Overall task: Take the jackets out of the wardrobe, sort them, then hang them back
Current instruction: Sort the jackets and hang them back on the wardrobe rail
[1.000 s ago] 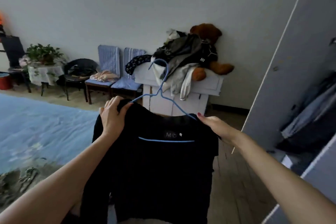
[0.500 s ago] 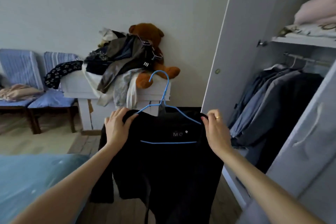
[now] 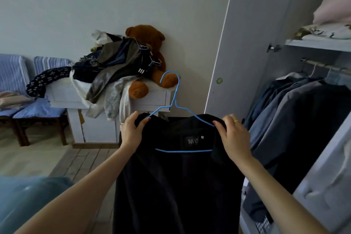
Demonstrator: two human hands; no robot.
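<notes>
A black jacket (image 3: 176,180) hangs on a blue wire hanger (image 3: 174,104) in front of me. My left hand (image 3: 131,131) grips its left shoulder and my right hand (image 3: 234,137) grips its right shoulder. The hanger's hook stands free above the collar. To the right the wardrobe (image 3: 252,47) stands with its door open, and several grey and blue jackets (image 3: 288,112) hang from its rail (image 3: 326,66). Their lower parts are hidden by the door edge and the black jacket.
A white cabinet (image 3: 152,99) against the wall carries a heap of clothes (image 3: 112,70) and a brown teddy bear (image 3: 152,59). Blue-cushioned chairs (image 3: 34,108) stand at the left. A blue bed cover (image 3: 28,195) lies at the lower left. Folded bedding (image 3: 334,7) fills the wardrobe's top shelf.
My view has swung right from the bed toward the open wardrobe, bringing the black jacket with it. My right hand has closed round the jacket's shoulder. The left hand's grip is unchanged.
</notes>
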